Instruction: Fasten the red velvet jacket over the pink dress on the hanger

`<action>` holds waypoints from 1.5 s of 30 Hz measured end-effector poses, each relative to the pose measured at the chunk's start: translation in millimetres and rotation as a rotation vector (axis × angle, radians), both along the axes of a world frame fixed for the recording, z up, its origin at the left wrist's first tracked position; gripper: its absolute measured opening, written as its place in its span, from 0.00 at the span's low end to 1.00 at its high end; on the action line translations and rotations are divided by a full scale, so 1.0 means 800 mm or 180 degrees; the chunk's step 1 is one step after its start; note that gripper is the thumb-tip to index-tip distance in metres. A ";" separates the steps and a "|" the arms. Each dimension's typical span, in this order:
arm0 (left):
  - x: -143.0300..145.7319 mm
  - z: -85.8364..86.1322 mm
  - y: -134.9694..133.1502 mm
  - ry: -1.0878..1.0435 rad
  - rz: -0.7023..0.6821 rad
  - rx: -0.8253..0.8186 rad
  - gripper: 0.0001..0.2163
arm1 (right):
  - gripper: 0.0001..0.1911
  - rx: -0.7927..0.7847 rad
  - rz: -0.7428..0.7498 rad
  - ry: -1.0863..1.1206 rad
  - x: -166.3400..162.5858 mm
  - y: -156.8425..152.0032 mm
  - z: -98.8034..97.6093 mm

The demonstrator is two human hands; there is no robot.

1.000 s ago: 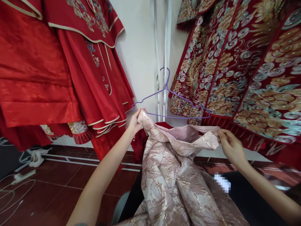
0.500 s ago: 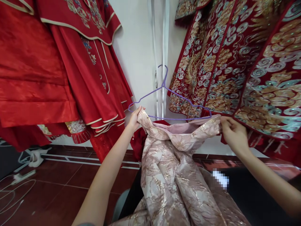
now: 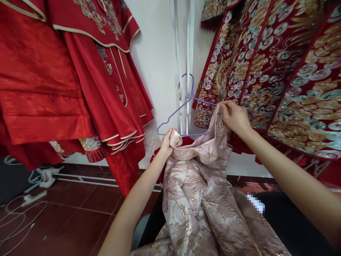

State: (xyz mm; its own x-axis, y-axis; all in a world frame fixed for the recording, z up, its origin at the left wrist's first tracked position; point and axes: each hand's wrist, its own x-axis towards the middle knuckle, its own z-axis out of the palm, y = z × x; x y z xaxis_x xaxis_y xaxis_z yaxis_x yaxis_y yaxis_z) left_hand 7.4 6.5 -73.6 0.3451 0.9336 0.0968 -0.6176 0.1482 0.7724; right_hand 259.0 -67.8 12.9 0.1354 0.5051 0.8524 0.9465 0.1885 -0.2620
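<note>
A pink and gold brocade dress (image 3: 186,192) spreads over my lap, its top raised in front of me. My left hand (image 3: 168,141) is closed on the dress's left shoulder edge, near the lower left end of a purple hanger (image 3: 173,113). With my right hand (image 3: 236,116) I pinch the other shoulder edge, lifted up against the hanger's right arm. The hanger hangs by its hook in front of the white poles. The right part of the hanger is partly hidden behind the fabric and my hand.
Red garments (image 3: 106,89) with cream trim hang on the left; a red embroidered garment (image 3: 255,71) hangs on the right. White vertical poles (image 3: 190,42) stand between them. Low on the left are a rack bar (image 3: 87,180), a white shoe (image 3: 48,177), a power strip (image 3: 34,197) and cables.
My right hand has moved up and left, drawing its shoulder edge over the hanger's right arm. My left hand has shifted slightly right. The hanger has tilted, its left end nearer my left hand.
</note>
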 end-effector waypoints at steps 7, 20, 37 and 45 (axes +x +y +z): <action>-0.038 0.007 0.013 0.0386 0.0269 0.0531 0.19 | 0.20 0.0022 0.0245 -0.0302 0.013 0.005 -0.010; -0.173 0.002 0.055 0.2003 0.1649 0.1851 0.22 | 0.19 0.0013 0.0287 -0.0321 0.019 0.004 -0.005; -0.111 0.065 0.075 0.2490 0.1724 0.2652 0.22 | 0.19 -0.0123 0.0185 -0.0377 0.013 0.010 -0.009; -0.069 0.089 0.075 0.3648 0.1832 0.3055 0.27 | 0.24 -0.0650 0.0051 -0.0753 0.014 0.011 -0.019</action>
